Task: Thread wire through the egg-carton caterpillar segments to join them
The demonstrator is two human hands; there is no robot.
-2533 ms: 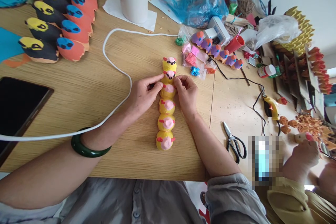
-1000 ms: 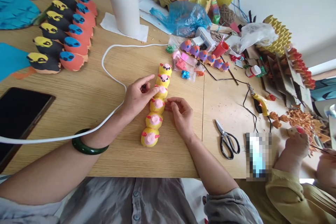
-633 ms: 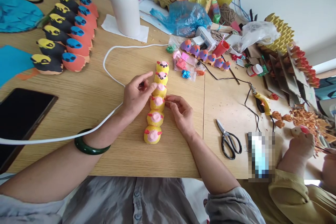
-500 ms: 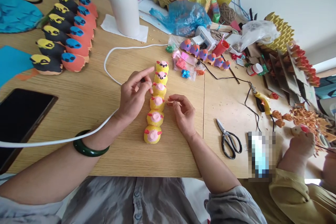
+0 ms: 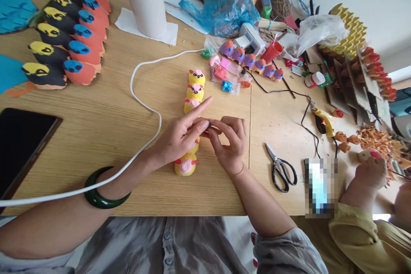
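Over the middle of a row of yellow egg-carton chicks [image 5: 196, 78], my left hand [image 5: 178, 137] holds a small black lump [image 5: 209, 123] at its thumb tip, its index finger stretched out. My right hand [image 5: 231, 143] meets it from the right, thumb and index fingertips closed at the same lump. It looks like soft clay, though it is too small to be sure. Each chick that shows has a pink face patch and red side pieces. The two farthest also carry black marks. My hands hide the chicks in the middle of the row.
A white cable [image 5: 160, 122] runs across the table and over my left forearm. Scissors [image 5: 278, 167] lie to the right, near a co-worker's hand [image 5: 370, 175]. Black and orange painted birds [image 5: 53, 53] stand at left, behind a phone [image 5: 24, 141]. A white bottle [image 5: 146, 4] stands behind.
My left hand has moved right across the row, and its fingertips now meet my right hand's at the black lump. The view has shifted slightly.
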